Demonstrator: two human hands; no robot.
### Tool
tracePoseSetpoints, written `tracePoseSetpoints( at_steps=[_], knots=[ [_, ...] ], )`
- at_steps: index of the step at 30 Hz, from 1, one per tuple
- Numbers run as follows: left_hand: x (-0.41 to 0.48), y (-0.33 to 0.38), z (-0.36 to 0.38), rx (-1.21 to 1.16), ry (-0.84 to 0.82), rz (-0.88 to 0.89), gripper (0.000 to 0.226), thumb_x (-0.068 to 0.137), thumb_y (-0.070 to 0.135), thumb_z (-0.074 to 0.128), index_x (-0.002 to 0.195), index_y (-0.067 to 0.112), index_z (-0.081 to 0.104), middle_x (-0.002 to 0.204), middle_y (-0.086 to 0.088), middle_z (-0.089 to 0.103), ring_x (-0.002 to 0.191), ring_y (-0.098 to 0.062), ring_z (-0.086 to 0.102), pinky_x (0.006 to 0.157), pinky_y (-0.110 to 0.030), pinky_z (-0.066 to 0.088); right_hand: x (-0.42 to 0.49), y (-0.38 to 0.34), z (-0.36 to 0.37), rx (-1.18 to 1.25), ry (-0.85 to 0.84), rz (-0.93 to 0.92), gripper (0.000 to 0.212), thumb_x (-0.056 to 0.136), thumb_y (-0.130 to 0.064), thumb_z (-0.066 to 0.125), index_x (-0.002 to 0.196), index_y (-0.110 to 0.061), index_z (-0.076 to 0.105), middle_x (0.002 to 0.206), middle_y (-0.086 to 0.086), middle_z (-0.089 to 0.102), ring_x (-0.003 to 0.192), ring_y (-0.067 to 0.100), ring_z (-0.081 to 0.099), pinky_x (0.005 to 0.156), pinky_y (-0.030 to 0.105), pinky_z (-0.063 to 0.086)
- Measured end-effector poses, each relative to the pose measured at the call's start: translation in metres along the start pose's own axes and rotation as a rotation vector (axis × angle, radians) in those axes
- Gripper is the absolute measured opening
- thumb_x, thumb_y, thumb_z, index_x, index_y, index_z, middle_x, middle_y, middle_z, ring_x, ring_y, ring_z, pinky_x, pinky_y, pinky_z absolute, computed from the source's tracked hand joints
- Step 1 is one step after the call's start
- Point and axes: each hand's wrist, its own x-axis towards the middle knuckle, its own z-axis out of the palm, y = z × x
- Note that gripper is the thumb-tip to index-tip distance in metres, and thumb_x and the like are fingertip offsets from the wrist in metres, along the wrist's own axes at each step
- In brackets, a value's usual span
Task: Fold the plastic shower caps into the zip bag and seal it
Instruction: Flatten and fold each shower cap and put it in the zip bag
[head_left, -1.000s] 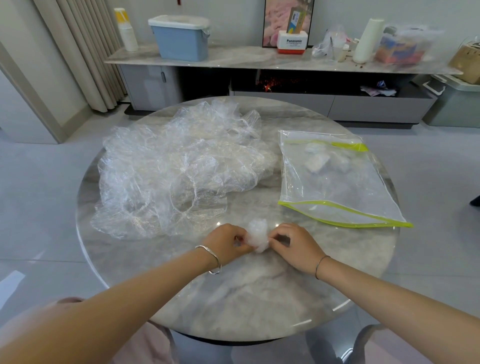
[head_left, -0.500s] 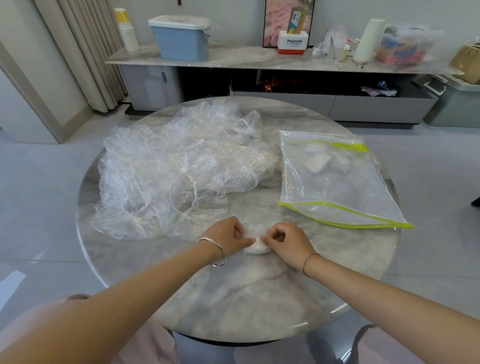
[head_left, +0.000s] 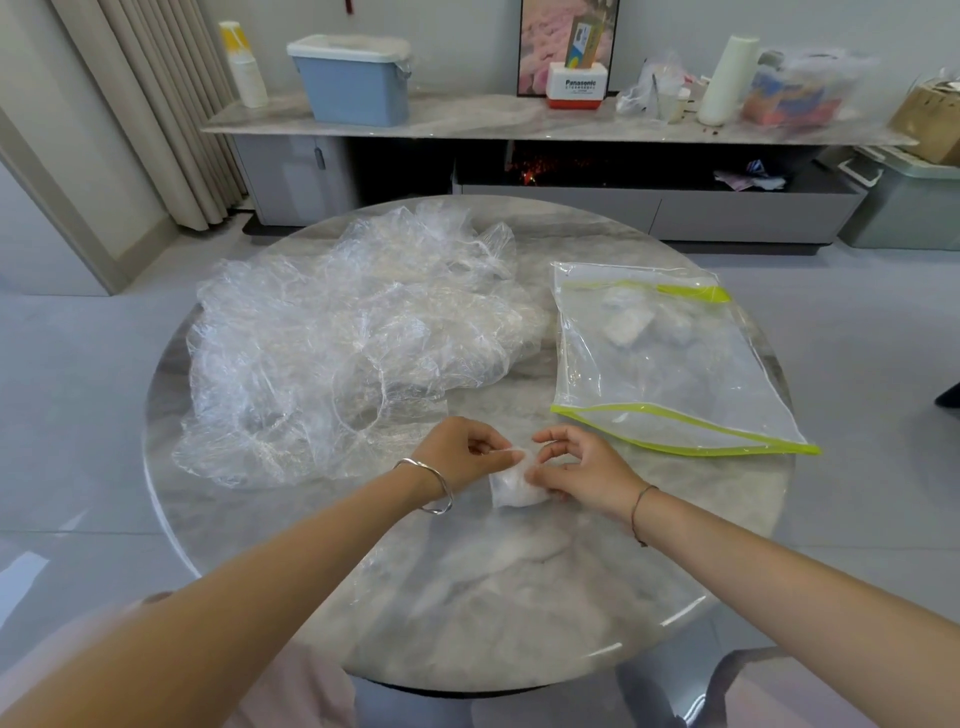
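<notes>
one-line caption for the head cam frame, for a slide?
Left hand and right hand pinch a folded shower cap on the marble table, between the loose cap pile and zip bag.

Bare table (head_left: 519, 597) lies between the cap pile (head_left: 353, 343) and zip bag (head_left: 670, 358).

Folded cap wad (head_left: 517, 486) front-center; crumpled clear shower caps heap (head_left: 353, 353) left; green-edged zip bag (head_left: 670, 374) flat right.

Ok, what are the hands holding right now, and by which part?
One small folded shower cap lying on the table: the left hand pinches its far edge, the right hand pinches its right side.
</notes>
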Motion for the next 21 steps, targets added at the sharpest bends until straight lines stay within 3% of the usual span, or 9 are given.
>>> tracePoseSetpoints(
  at_steps=[2, 5, 10, 12, 13, 16, 18, 21],
  knots=[
    [0.000, 0.008, 0.007, -0.040, -0.002, 0.056, 0.010, 0.080, 0.026, 0.074, 0.076, 0.017, 0.071, 0.064, 0.012, 0.061, 0.054, 0.007, 0.050, 0.060, -0.006, 0.039, -0.007, -0.003, -0.009, 0.061, -0.044, 0.021, 0.031, 0.079, -0.006, 0.072, 0.108, -0.010, 0.062, 0.079, -0.004, 0.062, 0.050, 0.005, 0.056, 0.052, 0.016, 0.046],
    [0.003, 0.023, 0.017, -0.075, -0.013, 0.140, 0.007, 0.082, 0.025, 0.072, 0.079, 0.019, 0.071, 0.068, 0.015, 0.061, 0.060, 0.003, 0.047, 0.063, -0.007, 0.038, -0.018, -0.006, -0.027, 0.162, -0.063, 0.024, 0.012, 0.082, -0.005, 0.069, 0.093, -0.007, 0.067, 0.066, 0.000, 0.066, 0.054, 0.007, 0.062, 0.057, 0.016, 0.052],
    [0.023, 0.047, 0.038, -0.117, 0.153, 0.181, 0.016, 0.096, 0.024, 0.051, 0.106, 0.021, 0.064, 0.097, 0.011, 0.063, 0.082, 0.000, 0.053, 0.073, -0.003, 0.039, -0.027, 0.001, -0.070, 0.136, 0.159, -0.096, 0.016, 0.076, 0.012, 0.068, 0.073, -0.003, 0.061, 0.071, 0.009, 0.061, 0.059, 0.006, 0.065, 0.062, 0.013, 0.052],
    [0.037, 0.050, 0.050, 0.043, 0.190, 0.232, 0.027, 0.095, 0.022, 0.052, 0.121, 0.022, 0.057, 0.111, 0.010, 0.058, 0.094, -0.002, 0.051, 0.084, -0.007, 0.039, -0.031, 0.007, -0.085, 0.051, 0.230, -0.135, 0.015, 0.075, 0.014, 0.067, 0.075, -0.001, 0.062, 0.072, 0.006, 0.061, 0.054, -0.002, 0.060, 0.059, 0.007, 0.047],
    [0.047, 0.049, 0.056, 0.203, 0.173, 0.284, 0.038, 0.093, 0.023, 0.055, 0.130, 0.022, 0.050, 0.123, 0.007, 0.054, 0.107, -0.007, 0.049, 0.095, -0.015, 0.038, -0.032, 0.010, -0.091, 0.029, 0.257, -0.148, 0.017, 0.076, 0.014, 0.066, 0.074, -0.003, 0.063, 0.073, 0.005, 0.062, 0.053, -0.004, 0.059, 0.058, 0.006, 0.045],
    [0.080, 0.048, 0.076, 0.716, 0.020, 0.354, 0.070, 0.087, 0.035, 0.061, 0.147, 0.028, 0.025, 0.153, 0.003, 0.026, 0.138, -0.021, 0.024, 0.113, -0.035, 0.022, -0.033, 0.021, -0.110, -0.007, 0.293, -0.179, 0.025, 0.077, 0.013, 0.065, 0.072, -0.011, 0.064, 0.081, 0.006, 0.067, 0.057, -0.005, 0.062, 0.060, 0.006, 0.046],
    [0.097, 0.051, 0.086, 0.858, -0.021, 0.346, 0.070, 0.090, 0.040, 0.056, 0.148, 0.033, 0.018, 0.156, 0.005, 0.016, 0.141, -0.023, 0.017, 0.114, -0.036, 0.017, -0.032, 0.026, -0.117, -0.012, 0.289, -0.185, 0.027, 0.078, 0.015, 0.062, 0.078, -0.011, 0.065, 0.090, 0.005, 0.068, 0.064, -0.006, 0.063, 0.064, 0.006, 0.046],
    [0.118, 0.063, 0.088, 0.815, 0.001, 0.358, 0.050, 0.097, 0.037, 0.045, 0.145, 0.033, 0.030, 0.154, 0.004, 0.026, 0.139, -0.023, 0.025, 0.111, -0.033, 0.024, -0.028, 0.027, -0.119, -0.009, 0.308, -0.220, 0.031, 0.080, 0.016, 0.056, 0.094, -0.010, 0.066, 0.100, 0.005, 0.066, 0.082, 0.003, 0.064, 0.073, 0.007, 0.047]
  ],
)
